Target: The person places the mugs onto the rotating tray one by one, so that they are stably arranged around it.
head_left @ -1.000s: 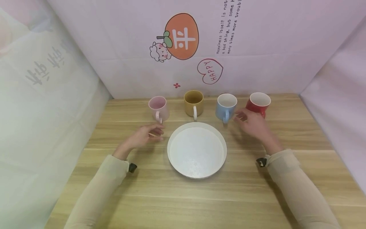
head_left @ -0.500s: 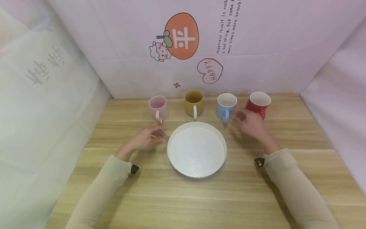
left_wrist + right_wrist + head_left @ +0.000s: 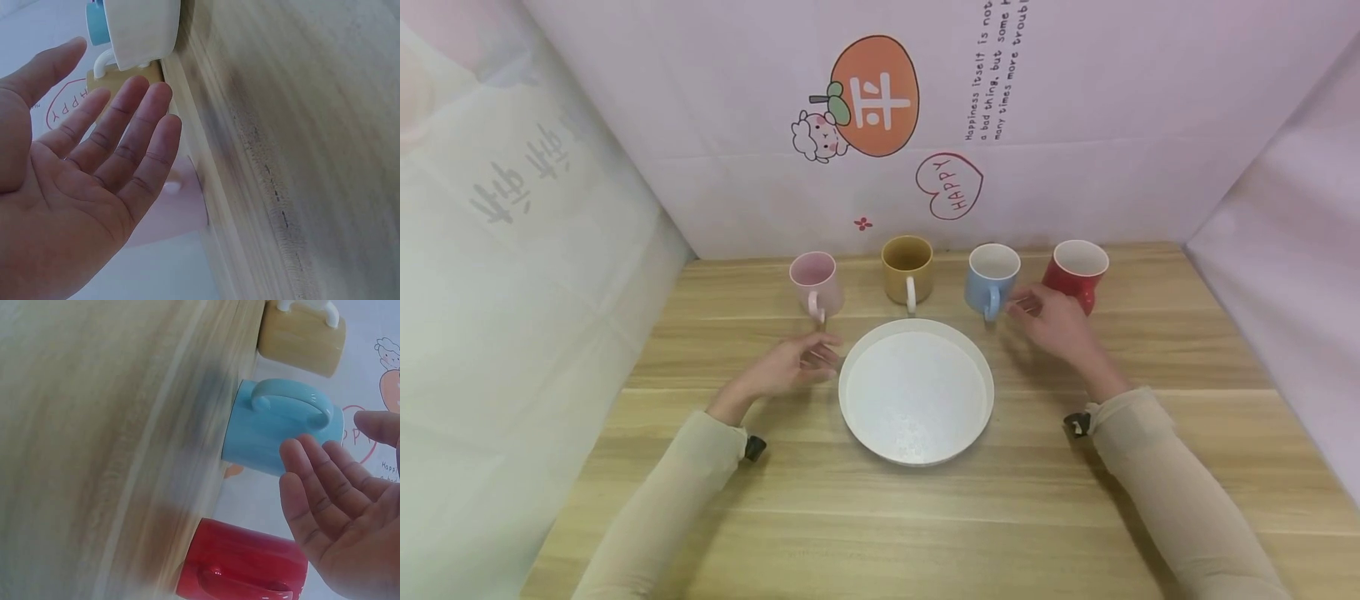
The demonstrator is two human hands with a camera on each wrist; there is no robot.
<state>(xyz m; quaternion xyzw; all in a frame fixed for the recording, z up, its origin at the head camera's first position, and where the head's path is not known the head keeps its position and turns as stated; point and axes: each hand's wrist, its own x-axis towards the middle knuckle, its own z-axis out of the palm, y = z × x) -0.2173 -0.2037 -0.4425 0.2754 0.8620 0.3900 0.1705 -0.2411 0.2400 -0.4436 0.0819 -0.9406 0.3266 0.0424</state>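
Observation:
My left hand (image 3: 782, 367) hovers just left of the round white tray (image 3: 916, 457), below the pink mug (image 3: 827, 293). In the left wrist view its fingers are extended and the palm holds nothing. My right hand (image 3: 1054, 321) is beside the light blue mug (image 3: 981, 290), in front of the red mug (image 3: 1067, 279) and partly covering it. The right wrist view shows that hand's relaxed fingers near the blue mug's handle (image 3: 294, 394); whether they touch the mug I cannot tell. A mustard mug (image 3: 895, 279) with a white handle stands between pink and blue.
The mugs stand in a row at the back of the wooden table (image 3: 880, 533), handles toward the front. Behind them hangs a white printed cloth (image 3: 737, 200). More pale cloth (image 3: 535, 292) closes off the left and right sides.
My left hand has shifted slightly right, closer to the tray. My right hand has moved a little left, nearer the blue mug. The mugs and tray have stayed in place.

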